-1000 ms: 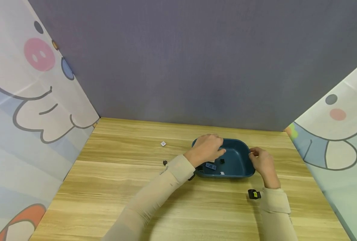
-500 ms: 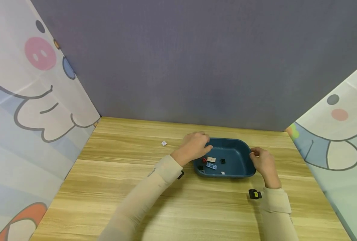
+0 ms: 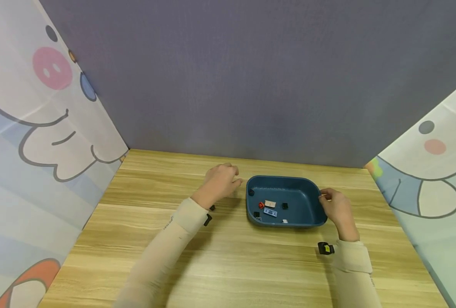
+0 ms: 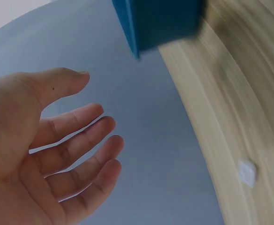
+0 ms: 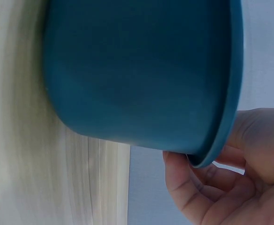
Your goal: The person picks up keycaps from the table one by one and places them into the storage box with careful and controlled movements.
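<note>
My left hand (image 3: pixel 221 182) hovers over the table, left of a dark teal plastic basin (image 3: pixel 304 183). In the left wrist view its fingers are spread and relaxed, with nothing held. A small white piece (image 4: pixel 247 173) lies on the table beyond them; the hand covers it in the head view. My right hand (image 3: pixel 337 207) pinches the basin's right rim, thumb on one side and fingers curled on the other, as the right wrist view shows. Inside the basin lie a red piece (image 3: pixel 261 205), a beige block (image 3: pixel 270 204), a blue rectangular piece (image 3: pixel 270 212) and several small black and white bits.
A small dark piece (image 3: pixel 212 208) sits on the wooden table (image 3: pixel 251 261) beside my left wrist. Black wrist-worn devices show at the left cuff (image 3: pixel 207 220) and the right cuff (image 3: pixel 325 248). A grey panel (image 3: pixel 243 85) stands behind the table, with cartoon-printed sheets at both sides.
My left hand has moved left from over the basin to the table beside it, uncovering the pieces inside and now covering the white piece. The right hand stays on the rim.
</note>
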### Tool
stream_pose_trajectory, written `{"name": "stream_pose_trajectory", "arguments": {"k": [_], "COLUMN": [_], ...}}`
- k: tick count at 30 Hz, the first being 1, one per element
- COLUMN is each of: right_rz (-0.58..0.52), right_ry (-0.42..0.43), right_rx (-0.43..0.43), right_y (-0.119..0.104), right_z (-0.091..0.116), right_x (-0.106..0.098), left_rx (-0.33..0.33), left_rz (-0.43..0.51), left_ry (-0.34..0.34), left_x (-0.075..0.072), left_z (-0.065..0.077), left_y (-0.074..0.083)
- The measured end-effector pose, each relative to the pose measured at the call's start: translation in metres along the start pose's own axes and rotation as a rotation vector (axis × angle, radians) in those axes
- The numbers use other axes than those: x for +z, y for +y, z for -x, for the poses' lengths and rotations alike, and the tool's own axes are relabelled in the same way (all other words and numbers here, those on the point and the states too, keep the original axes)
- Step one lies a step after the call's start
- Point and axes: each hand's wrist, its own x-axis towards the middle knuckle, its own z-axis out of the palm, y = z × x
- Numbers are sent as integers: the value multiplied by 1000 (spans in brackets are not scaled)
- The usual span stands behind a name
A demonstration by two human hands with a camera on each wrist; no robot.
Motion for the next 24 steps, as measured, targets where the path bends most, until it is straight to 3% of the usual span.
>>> {"name": "stream_pose_trajectory", "arguments": {"k": [5, 13, 24], "right_rz": [-4, -6, -1], "right_ry": [-1, 0, 6], "right_rx": [3, 5, 2], "right_y": [0, -1, -1], "right_z": [0, 0, 0], "right_x": [0, -1, -1], "left_rx": [-84, -148, -236], "left_rz": [16, 30, 60], "left_ry": [-20, -15, -86], "left_x": [-2, 3, 22], "left_z": [10, 19, 21], "left_y": [-25, -56, -85]}}
